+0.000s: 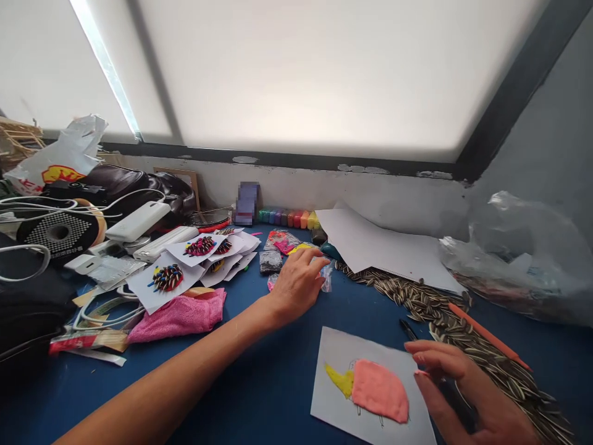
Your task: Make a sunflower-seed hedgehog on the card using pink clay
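My left hand (299, 281) reaches over a group of clay packets in the middle of the blue table. Its fingers are bent and apart, close to a clear plastic wrapper (327, 277); no held thing shows in them. At the lower right, my right hand (467, 389) is by the edge of a white card (333, 352), thumb and forefinger apart. A small pink spot shows at the thumb tip; I cannot tell whether it is clay. On the card, flat pink clay (380, 390) forms a rounded body, with a yellow clay piece (340, 379) at its left over drawn lines.
Sunflower seeds (407, 296) spread along the right, with an orange pen (491, 337) and a black pen (407, 329). White paper (384, 244) lies behind. Finished-looking cards (167, 278), a pink cloth (180, 316), cables and a power bank (138, 221) crowd the left. Coloured clay blocks (290, 218) line the wall.
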Motion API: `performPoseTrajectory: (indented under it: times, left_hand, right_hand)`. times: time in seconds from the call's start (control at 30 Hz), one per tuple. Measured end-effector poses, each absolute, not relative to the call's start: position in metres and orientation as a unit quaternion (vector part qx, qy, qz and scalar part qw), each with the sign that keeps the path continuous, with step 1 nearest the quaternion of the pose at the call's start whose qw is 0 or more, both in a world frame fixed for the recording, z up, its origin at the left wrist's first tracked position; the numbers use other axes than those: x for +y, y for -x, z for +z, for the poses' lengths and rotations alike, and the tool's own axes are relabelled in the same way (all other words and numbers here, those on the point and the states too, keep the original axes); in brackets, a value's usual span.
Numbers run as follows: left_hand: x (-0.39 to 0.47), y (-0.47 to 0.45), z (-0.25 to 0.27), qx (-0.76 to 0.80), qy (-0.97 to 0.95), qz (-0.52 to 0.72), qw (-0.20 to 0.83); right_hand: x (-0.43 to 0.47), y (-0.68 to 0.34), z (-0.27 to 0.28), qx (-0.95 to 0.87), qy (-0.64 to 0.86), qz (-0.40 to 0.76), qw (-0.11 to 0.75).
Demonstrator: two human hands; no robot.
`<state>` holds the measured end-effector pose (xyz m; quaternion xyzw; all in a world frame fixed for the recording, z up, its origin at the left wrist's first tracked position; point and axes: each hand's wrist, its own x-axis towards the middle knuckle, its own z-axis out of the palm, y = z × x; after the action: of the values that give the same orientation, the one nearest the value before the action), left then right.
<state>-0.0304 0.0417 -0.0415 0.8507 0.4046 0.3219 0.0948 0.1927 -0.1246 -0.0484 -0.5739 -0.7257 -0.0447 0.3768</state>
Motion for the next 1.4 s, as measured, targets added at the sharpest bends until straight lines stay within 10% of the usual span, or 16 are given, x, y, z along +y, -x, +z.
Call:
performPoseTrajectory:
  times: [0.2,0.43,0.8,1.4]
  left_hand:
    - [-0.008,0.011,-0.016,0.248,-0.76,0.149,0.581]
    - [-0.036,0.0,-0.015,0.146,-0.651,0.06,0.742]
    - [-0.032,-0.001,-0.026,0.161,-0.591,0.142,0.778]
    - [-0.024,0.004,-0.022,0.182,-0.628,0.13,0.745]
  right_hand:
    - [-0.127,-0.192,-0.053,-0.682,0.607,0.01,0.407]
    - [-0.131,-0.191,-0.051,-0.679,0.594,0.028,0.431]
    - [-0.127,-0.187,-0.047,-0.618,0.62,0.241,0.418]
    - [-0.123,-0.189,-0.033,-0.622,0.62,0.143,0.457]
